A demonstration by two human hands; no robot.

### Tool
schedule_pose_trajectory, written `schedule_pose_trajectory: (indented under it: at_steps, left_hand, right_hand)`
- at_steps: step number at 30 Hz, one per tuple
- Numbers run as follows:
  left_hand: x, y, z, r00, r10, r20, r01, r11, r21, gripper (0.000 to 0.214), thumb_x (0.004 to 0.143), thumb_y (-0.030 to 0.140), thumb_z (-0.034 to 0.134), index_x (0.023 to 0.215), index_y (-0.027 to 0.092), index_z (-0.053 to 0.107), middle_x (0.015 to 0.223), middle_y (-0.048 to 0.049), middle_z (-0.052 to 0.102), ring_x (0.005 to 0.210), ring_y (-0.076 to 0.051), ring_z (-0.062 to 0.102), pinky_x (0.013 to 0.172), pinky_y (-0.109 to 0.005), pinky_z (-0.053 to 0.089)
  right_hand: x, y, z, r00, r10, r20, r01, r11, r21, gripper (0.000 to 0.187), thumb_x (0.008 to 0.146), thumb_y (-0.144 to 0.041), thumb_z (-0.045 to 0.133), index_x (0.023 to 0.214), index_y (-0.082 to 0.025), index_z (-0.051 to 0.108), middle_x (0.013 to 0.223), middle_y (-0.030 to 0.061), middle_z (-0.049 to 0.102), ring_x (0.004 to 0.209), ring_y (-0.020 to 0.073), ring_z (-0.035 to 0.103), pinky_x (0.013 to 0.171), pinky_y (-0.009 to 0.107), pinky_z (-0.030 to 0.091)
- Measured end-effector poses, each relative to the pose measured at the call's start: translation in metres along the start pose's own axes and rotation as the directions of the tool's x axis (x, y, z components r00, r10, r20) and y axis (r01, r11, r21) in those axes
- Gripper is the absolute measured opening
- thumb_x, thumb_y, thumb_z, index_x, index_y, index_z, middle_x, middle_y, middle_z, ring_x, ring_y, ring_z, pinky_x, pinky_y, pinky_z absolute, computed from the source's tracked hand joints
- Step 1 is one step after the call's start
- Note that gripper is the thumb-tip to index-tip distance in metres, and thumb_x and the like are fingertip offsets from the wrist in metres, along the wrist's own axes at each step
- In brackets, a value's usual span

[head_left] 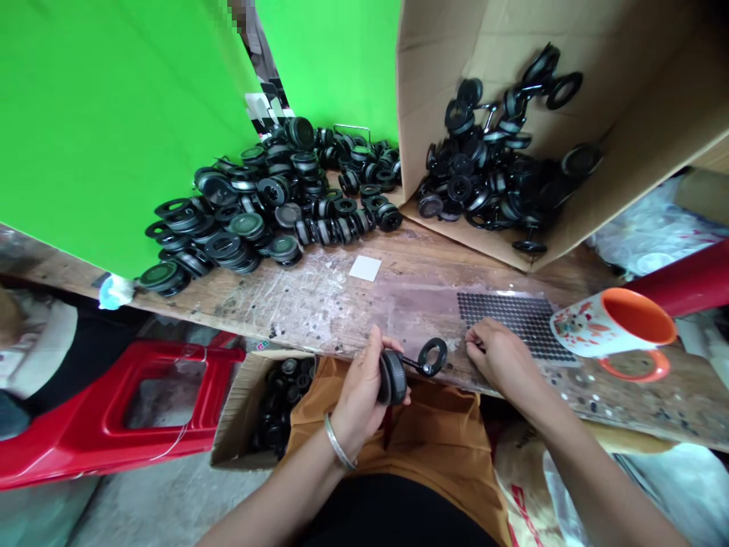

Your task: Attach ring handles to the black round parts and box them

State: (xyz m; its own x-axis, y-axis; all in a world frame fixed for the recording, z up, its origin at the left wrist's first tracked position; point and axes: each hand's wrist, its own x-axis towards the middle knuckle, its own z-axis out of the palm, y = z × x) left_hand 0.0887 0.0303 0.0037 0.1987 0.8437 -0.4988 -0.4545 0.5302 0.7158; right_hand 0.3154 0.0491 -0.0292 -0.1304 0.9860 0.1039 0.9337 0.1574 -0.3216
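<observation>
My left hand (360,387), a bangle at its wrist, is wrapped round the thick ribbed disc of a black folding ring stand (392,377). A thin arm sticks out from the disc and ends in a flat black ring tilted toward the right. My right hand (497,351) rests at the table edge with its fingers curled and pinched; whatever lies between the fingertips is too small or hidden to make out. Beside and partly under that hand lies a clear sheet of small round black stickers (501,308). A gap separates the two hands.
Similar black stands (244,224) are heaped on the wooden table (319,304). More fill a cardboard box (615,163) and a lower carton (236,418). An orange-white mug (589,323) stands right of the sheet. A white square (364,268), red stool (142,403) and green panel (114,114) are around.
</observation>
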Motion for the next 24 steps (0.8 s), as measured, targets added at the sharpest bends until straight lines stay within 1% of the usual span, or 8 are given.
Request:
schedule_pose_trajectory:
  at_steps: [3,6,8,10,13,16,21,24]
  left_hand:
    - [-0.001,0.002,0.002,0.996,0.067,-0.063,-0.066,0.998,0.023,0.052,0.078,0.07,0.054,0.083,0.018,0.056,0.053,0.0049,0.048,0.039,-0.011,0.049,0.035,-0.021,0.045]
    - [-0.003,0.002,0.002,0.984,0.133,-0.117,-0.127,0.99,0.058,0.053,0.078,0.072,0.053,0.082,0.019,0.056,0.05,0.0057,0.047,0.037,-0.012,0.049,0.034,-0.022,0.044]
    - [-0.004,0.002,0.0,0.98,0.158,-0.119,-0.15,0.986,0.076,0.054,0.077,0.072,0.052,0.082,0.019,0.056,0.049,0.0058,0.047,0.037,-0.012,0.048,0.035,-0.022,0.045]
    - [-0.005,0.001,-0.001,0.981,0.166,-0.1,-0.157,0.983,0.093,0.054,0.078,0.072,0.051,0.081,0.019,0.056,0.05,0.0055,0.048,0.038,-0.011,0.048,0.036,-0.023,0.046]
    - [-0.007,0.0,-0.002,0.98,0.181,-0.085,-0.172,0.979,0.108,0.052,0.079,0.071,0.052,0.08,0.019,0.057,0.053,0.0044,0.051,0.04,-0.011,0.049,0.038,-0.022,0.046]
    - [-0.009,0.0,-0.002,0.979,0.184,-0.084,-0.173,0.978,0.12,0.054,0.077,0.072,0.053,0.079,0.018,0.057,0.054,0.0039,0.051,0.041,-0.01,0.049,0.038,-0.022,0.046]
    - [-0.012,0.0,-0.003,0.983,0.165,-0.076,-0.157,0.982,0.106,0.054,0.076,0.073,0.053,0.078,0.019,0.056,0.053,0.0035,0.051,0.039,-0.011,0.048,0.037,-0.023,0.045]
    - [-0.012,-0.001,-0.004,0.98,0.176,-0.092,-0.17,0.983,0.068,0.054,0.076,0.072,0.054,0.079,0.019,0.057,0.055,0.0029,0.052,0.04,-0.011,0.048,0.037,-0.022,0.045]
  right_hand:
    - [0.002,0.0,0.001,1.0,0.014,0.009,-0.013,0.998,-0.068,0.01,0.077,-0.013,0.051,0.069,-0.02,0.053,0.075,0.0045,0.056,0.072,0.0192,0.053,0.067,0.03,0.039]
    - [-0.005,-0.009,0.0,0.995,-0.013,-0.098,0.007,0.998,-0.066,0.01,0.079,-0.013,0.051,0.071,-0.02,0.052,0.076,0.0054,0.054,0.076,0.0209,0.051,0.071,0.033,0.041]
    - [-0.011,-0.024,-0.003,0.973,-0.081,-0.217,0.09,0.995,0.033,0.009,0.081,-0.013,0.051,0.075,-0.02,0.053,0.081,0.0058,0.055,0.082,0.0215,0.052,0.075,0.035,0.043]
    - [-0.016,-0.045,-0.008,0.935,-0.15,-0.321,0.204,0.968,0.143,0.007,0.083,-0.013,0.054,0.08,-0.02,0.054,0.09,0.0068,0.056,0.09,0.0221,0.052,0.082,0.038,0.043]
    - [-0.02,-0.074,-0.011,0.895,-0.2,-0.398,0.297,0.933,0.201,0.009,0.082,-0.012,0.057,0.083,-0.021,0.056,0.103,0.0082,0.055,0.104,0.0248,0.05,0.092,0.045,0.041]
    - [-0.02,-0.089,-0.005,0.899,-0.207,-0.385,0.299,0.934,0.195,0.011,0.081,-0.009,0.058,0.082,-0.02,0.057,0.105,0.0082,0.055,0.108,0.0263,0.048,0.094,0.049,0.04]
    - [-0.019,-0.086,0.002,0.934,-0.194,-0.3,0.264,0.94,0.215,0.009,0.081,-0.011,0.058,0.082,-0.02,0.058,0.105,0.0088,0.056,0.105,0.0261,0.05,0.089,0.049,0.043]
    - [-0.023,-0.087,0.005,0.921,-0.213,-0.326,0.287,0.937,0.199,0.01,0.082,-0.011,0.058,0.085,-0.02,0.059,0.109,0.0097,0.057,0.109,0.0272,0.051,0.091,0.05,0.044]
